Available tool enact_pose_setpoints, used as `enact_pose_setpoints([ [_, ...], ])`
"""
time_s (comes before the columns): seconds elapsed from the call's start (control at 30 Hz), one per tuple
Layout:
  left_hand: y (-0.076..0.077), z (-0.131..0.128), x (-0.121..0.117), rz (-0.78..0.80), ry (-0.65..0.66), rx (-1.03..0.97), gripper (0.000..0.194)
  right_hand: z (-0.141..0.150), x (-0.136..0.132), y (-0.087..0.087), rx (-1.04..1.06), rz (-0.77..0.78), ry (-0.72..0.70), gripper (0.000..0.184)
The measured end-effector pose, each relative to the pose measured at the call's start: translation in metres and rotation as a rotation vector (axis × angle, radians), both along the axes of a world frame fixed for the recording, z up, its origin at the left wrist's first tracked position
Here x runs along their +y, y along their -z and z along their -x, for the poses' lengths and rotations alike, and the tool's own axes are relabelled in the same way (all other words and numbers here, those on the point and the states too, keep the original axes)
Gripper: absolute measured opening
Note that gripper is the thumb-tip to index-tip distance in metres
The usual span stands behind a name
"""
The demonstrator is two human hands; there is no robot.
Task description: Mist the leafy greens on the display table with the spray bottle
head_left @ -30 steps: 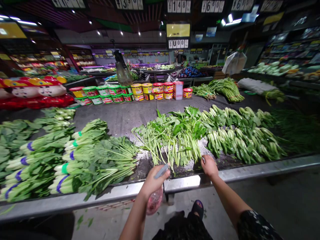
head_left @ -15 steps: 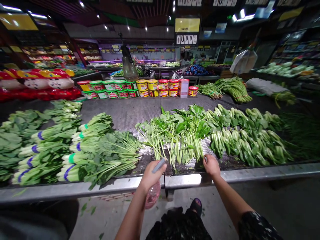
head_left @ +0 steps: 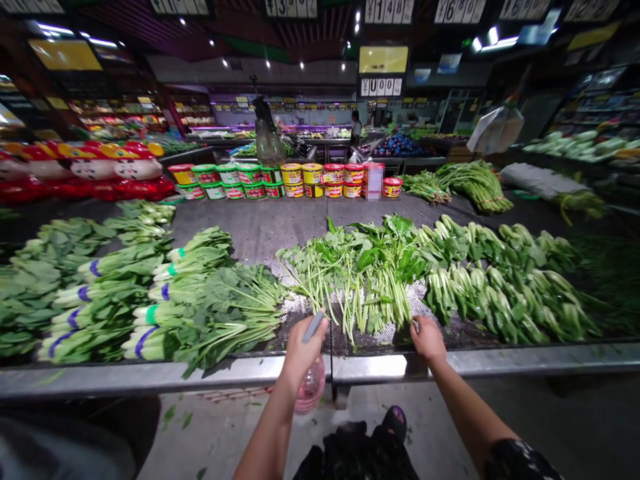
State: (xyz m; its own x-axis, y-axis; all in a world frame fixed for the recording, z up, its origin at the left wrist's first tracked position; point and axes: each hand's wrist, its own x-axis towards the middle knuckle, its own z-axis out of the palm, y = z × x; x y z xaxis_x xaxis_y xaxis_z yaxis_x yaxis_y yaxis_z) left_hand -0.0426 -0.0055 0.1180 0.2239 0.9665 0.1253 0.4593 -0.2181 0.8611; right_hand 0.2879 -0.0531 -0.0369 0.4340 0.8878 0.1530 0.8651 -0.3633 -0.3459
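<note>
Standing at a market stall, you face a dark mesh counter (head_left: 260, 227) with a steel rim; shelves and hanging price signs (head_left: 383, 87) fill the dim hall behind it. Tubs (head_left: 293, 181) with coloured lids, contents hidden, line the counter's far side. Across the counter lie bundled greens (head_left: 367, 273). Your left hand (head_left: 301, 348) is clamped on a pink spray bottle (head_left: 310, 388) at the counter's near rim. Your right hand (head_left: 427, 337), fingers curled, touches the greens' stem ends there.
</note>
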Motion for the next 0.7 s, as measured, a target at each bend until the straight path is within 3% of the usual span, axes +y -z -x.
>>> enact_pose_setpoints([
  [0.4,-0.005,-0.005,0.013,-0.026,-0.034,-0.176,0.045,-0.001,0.0,0.004,-0.006,-0.005,-0.009,0.026],
  [0.7,-0.023,-0.023,0.04,-0.05,0.012,-0.072,0.034,-0.002,0.0,0.005,-0.01,-0.023,-0.03,0.026],
])
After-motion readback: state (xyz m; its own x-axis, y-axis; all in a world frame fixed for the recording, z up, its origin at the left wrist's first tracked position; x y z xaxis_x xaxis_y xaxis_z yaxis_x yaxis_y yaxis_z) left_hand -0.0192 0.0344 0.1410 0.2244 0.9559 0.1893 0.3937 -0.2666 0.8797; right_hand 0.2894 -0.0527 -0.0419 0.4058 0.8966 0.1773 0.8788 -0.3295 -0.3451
